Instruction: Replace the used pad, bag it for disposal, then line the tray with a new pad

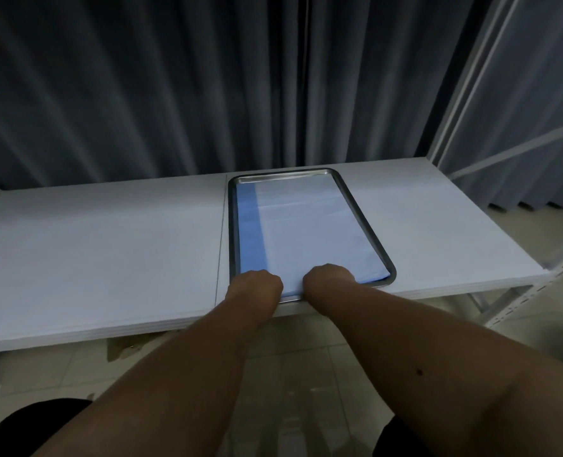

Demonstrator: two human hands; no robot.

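Both forearms reach forward from the bottom of the view to the near short edge of the tray (365,222), which sits on the white bench (108,242). Left hand (255,285) and right hand (328,278) lie side by side, nearly touching, knuckles up and fingers curled under at the near edge of the pad (306,232); they seem to grip that edge, though the fingertips themselves are hidden. Beyond the hands the pad lies flat inside the tray, pale across most of its width with a blue strip along its left side, and bare metal shows at the far end. Whether this is the used pad about to be lifted out or a fresh one being set cannot be told. No bag and no second pad are visible, so bagging does not look done.
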